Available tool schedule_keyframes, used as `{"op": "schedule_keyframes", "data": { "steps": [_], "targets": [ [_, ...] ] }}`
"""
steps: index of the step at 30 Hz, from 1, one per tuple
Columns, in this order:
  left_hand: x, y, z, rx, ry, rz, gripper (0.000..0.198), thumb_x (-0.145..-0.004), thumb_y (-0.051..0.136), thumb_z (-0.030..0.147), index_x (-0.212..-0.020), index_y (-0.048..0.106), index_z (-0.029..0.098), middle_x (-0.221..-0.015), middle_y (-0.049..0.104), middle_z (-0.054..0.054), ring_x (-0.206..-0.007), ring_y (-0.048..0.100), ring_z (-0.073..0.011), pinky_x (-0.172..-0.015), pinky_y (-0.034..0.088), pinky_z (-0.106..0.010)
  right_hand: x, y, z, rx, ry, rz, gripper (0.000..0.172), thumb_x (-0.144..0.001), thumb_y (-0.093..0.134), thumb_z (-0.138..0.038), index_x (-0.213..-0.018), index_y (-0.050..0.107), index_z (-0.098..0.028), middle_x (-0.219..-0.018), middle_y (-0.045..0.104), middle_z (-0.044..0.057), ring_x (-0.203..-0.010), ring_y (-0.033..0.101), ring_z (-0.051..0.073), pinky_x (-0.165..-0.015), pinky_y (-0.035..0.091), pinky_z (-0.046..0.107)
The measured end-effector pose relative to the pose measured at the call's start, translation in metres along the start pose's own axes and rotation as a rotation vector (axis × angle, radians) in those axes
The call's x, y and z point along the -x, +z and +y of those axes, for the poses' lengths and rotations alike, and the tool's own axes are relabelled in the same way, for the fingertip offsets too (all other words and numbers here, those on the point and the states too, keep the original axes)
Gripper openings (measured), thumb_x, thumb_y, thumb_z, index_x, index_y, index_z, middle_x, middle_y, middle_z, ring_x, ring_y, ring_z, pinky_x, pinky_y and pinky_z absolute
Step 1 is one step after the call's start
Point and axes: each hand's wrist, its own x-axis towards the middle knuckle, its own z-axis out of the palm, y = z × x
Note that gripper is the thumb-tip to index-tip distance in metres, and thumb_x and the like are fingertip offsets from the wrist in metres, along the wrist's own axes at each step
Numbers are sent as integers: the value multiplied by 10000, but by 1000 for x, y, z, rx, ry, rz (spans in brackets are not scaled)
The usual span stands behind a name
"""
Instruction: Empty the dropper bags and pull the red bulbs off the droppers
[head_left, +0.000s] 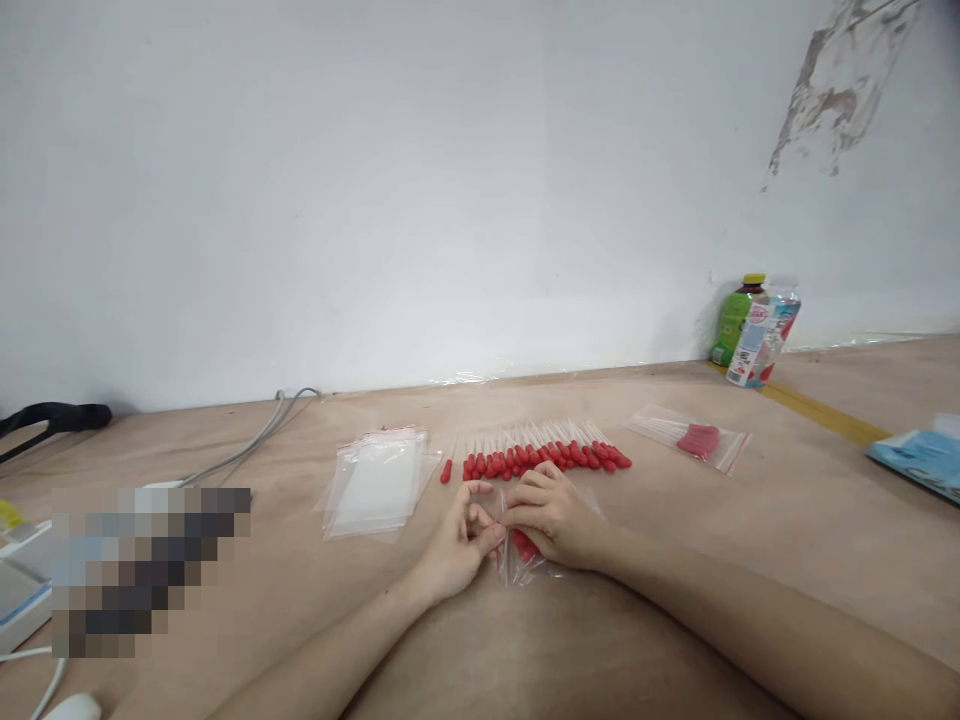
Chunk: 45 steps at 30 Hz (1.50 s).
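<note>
A clear zip bag lies on the table in front of me, with red-ended pieces partly showing inside. My left hand pinches the bag's left edge between thumb and fingers. Over the top of the bag bends my right hand, its fingertips closed on the same edge and hiding much of the contents. Just beyond my hands, a row of droppers with red bulbs and thin pale stems lies with stems toward the wall. A single dropper sits at the row's left end.
Flat clear bags are stacked left of the row. To the right lies a filled bag of droppers. Two bottles stand by the wall, a blue packet at far right. Cables and a blurred-out object occupy the left.
</note>
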Motion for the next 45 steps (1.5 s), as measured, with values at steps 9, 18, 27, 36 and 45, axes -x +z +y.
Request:
{"op": "schedule_keyframes", "data": {
  "steps": [9, 18, 27, 36, 45],
  "targets": [
    [-1, 0, 1, -51, 24, 112, 306, -710, 558, 253, -900, 321, 215, -532, 463, 97, -464, 477, -93, -490, 360, -205, 3, 0, 2, -127, -71, -31, 244, -848, 332, -104, -826, 566, -171, -847, 628, 58, -797, 505, 144, -698, 359, 287],
    [1, -9, -7, -302, 133, 73, 137, -796, 428, 233, -703, 505, 168, -602, 514, 21, -553, 499, -111, -524, 381, -218, 21, -13, 3, -315, 115, 70, 221, -870, 362, -162, -1023, 516, -202, -1199, 476, 105, -1089, 458, 164, -865, 411, 317],
    [8, -6, 3, -600, 206, 97, 213, -797, 470, 209, -863, 673, 200, -839, 482, -39, -738, 503, -153, -640, 407, -258, 47, -31, 1, -303, 459, -91, 342, -704, 623, -282, -1018, 535, -179, -953, 505, 71, -863, 498, 188, -761, 435, 335],
    [4, -10, 9, -474, 221, -103, 328, -848, 450, 261, -1161, 544, 237, -1029, 526, -71, -864, 528, -166, -796, 428, -314, 47, -25, 2, -250, 502, -70, 224, -751, 570, -268, -956, 547, -178, -916, 517, 68, -831, 496, 188, -731, 427, 330],
    [8, -5, 14, -673, 312, -119, 276, -763, 592, 290, -1029, 565, 221, -999, 507, -48, -819, 518, -154, -720, 454, -284, 49, -19, 5, -207, 505, -47, 152, -816, 502, -270, -928, 532, -171, -919, 516, 73, -841, 496, 187, -744, 430, 335]
  ]
}}
